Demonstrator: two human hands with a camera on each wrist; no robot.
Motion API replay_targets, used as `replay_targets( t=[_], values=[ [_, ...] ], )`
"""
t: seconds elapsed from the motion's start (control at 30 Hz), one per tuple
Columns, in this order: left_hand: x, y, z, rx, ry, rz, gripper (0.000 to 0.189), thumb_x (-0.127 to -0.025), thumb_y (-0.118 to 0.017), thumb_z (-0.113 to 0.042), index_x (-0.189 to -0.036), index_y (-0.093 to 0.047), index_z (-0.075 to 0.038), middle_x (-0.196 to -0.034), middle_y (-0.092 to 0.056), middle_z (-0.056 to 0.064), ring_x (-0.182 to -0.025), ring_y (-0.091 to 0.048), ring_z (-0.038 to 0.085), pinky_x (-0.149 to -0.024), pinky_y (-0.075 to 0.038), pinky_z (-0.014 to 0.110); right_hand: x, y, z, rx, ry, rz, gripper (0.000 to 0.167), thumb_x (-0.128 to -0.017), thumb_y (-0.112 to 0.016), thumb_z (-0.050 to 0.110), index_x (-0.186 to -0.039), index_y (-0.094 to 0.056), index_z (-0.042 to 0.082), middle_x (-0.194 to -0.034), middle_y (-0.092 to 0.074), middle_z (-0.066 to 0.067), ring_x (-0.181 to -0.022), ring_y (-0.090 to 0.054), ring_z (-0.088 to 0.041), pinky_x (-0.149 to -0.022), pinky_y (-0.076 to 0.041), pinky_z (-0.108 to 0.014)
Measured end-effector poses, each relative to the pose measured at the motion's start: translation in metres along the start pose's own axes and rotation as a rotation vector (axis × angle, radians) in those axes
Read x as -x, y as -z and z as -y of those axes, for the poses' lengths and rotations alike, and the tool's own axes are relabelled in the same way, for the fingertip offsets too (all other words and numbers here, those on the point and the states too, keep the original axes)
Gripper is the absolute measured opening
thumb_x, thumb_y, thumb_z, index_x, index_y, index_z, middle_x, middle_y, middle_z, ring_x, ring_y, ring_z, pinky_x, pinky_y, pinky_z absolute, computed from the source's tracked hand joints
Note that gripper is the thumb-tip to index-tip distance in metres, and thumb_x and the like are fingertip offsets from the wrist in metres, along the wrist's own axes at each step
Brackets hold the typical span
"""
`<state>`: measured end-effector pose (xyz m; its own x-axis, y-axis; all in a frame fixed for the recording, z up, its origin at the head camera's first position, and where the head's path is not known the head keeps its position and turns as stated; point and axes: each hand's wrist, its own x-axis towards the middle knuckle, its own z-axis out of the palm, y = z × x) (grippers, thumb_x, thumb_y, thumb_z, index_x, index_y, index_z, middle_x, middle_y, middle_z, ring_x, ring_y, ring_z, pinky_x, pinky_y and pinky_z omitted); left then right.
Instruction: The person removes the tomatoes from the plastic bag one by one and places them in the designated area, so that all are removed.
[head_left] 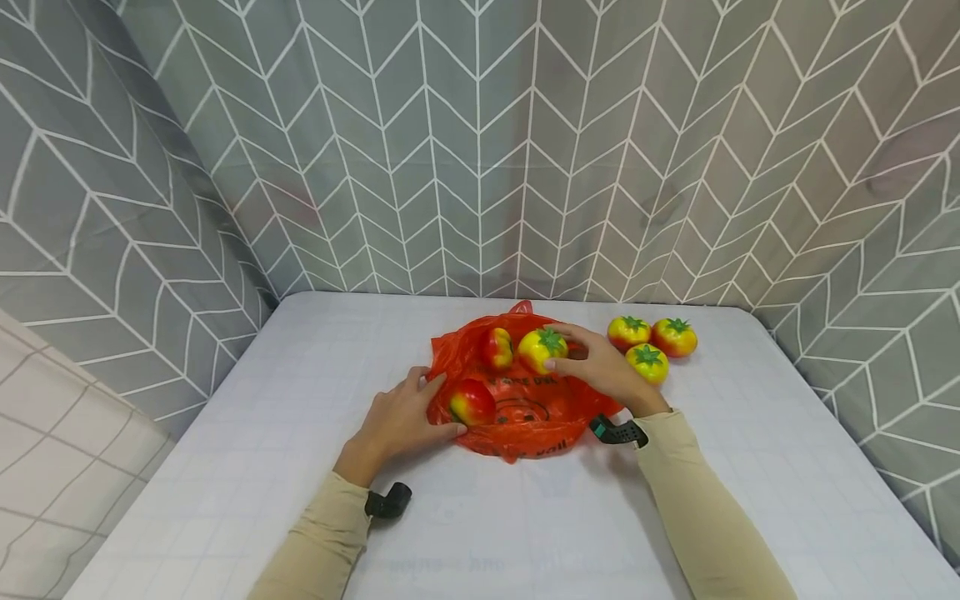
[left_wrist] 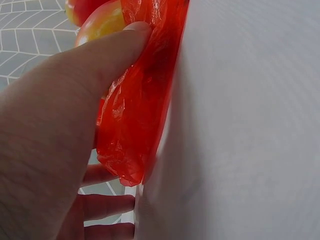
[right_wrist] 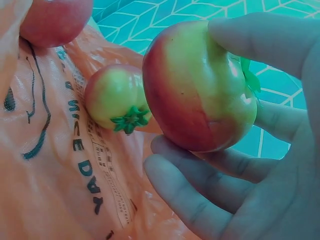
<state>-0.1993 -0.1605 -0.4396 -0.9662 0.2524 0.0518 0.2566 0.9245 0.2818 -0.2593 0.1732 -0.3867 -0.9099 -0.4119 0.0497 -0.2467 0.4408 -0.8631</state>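
Observation:
A red plastic bag (head_left: 525,417) with dark print lies spread on the table, its mouth wide. On it are a red-and-yellow tomato (head_left: 497,348) and another tomato (head_left: 472,402) nearer my left hand. My right hand (head_left: 600,367) holds a third, mostly yellow tomato (right_wrist: 200,87) with a green leafy top, above the bag's far part. In the right wrist view, thumb and fingers curl round its sides. At the bag's left edge, my left hand (head_left: 405,421) grips the plastic, its thumb (left_wrist: 117,47) over the rim and its other fingers on the far side, partly hidden.
Three more tomatoes (head_left: 647,364) sit close together on the table to the right of the bag. The white table (head_left: 225,467) reaches back to a grey curtain (head_left: 480,150) with white zigzag lines. Each wrist wears a black strap (head_left: 618,431).

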Motion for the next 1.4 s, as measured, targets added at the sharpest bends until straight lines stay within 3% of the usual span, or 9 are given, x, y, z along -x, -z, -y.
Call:
replay_targets(
  t=[0.23, 0.73, 1.07, 1.4],
  values=[
    [-0.002, 0.001, 0.002, -0.002, -0.006, 0.002, 0.093, -0.077, -0.067, -0.073, -0.150, -0.049, -0.017, -0.143, -0.044, 0.012, -0.115, -0.056, 0.030, -0.089, -0.051, 0.053, 0.003, 0.008, 0.004, -0.055, -0.005, -0.018, 0.068, -0.088, -0.077, 0.042, -0.147, -0.051, 0.022, -0.146, -0.049, -0.004, -0.124, -0.054, -0.034, -0.106, -0.042, -0.054],
    [-0.005, -0.007, 0.000, 0.001, -0.022, -0.009, 0.093, -0.077, -0.067, -0.073, -0.149, -0.050, -0.017, -0.141, -0.045, 0.010, -0.111, -0.057, 0.027, -0.086, -0.052, 0.050, 0.012, 0.018, -0.006, -0.026, -0.026, -0.029, 0.065, -0.091, -0.074, 0.039, -0.148, -0.050, 0.021, -0.146, -0.048, -0.008, -0.126, -0.051, -0.035, -0.104, -0.043, -0.054],
    [-0.004, -0.005, -0.001, -0.003, -0.040, -0.030, 0.089, -0.079, -0.067, -0.071, -0.149, -0.050, -0.018, -0.137, -0.046, 0.010, -0.109, -0.058, 0.027, -0.082, -0.052, 0.050, 0.018, 0.027, -0.011, -0.022, -0.068, -0.052, 0.069, -0.091, -0.073, 0.041, -0.150, -0.046, 0.018, -0.149, -0.046, -0.011, -0.130, -0.048, -0.041, -0.104, -0.044, -0.055],
    [-0.003, -0.001, 0.001, 0.008, -0.023, -0.019, 0.090, -0.078, -0.067, -0.071, -0.149, -0.050, -0.018, -0.139, -0.046, 0.009, -0.113, -0.057, 0.027, -0.086, -0.050, 0.052, 0.024, 0.037, -0.005, -0.015, -0.054, -0.093, 0.069, -0.093, -0.072, 0.040, -0.151, -0.045, 0.017, -0.148, -0.047, -0.012, -0.130, -0.048, -0.040, -0.103, -0.045, -0.053]
  ],
)
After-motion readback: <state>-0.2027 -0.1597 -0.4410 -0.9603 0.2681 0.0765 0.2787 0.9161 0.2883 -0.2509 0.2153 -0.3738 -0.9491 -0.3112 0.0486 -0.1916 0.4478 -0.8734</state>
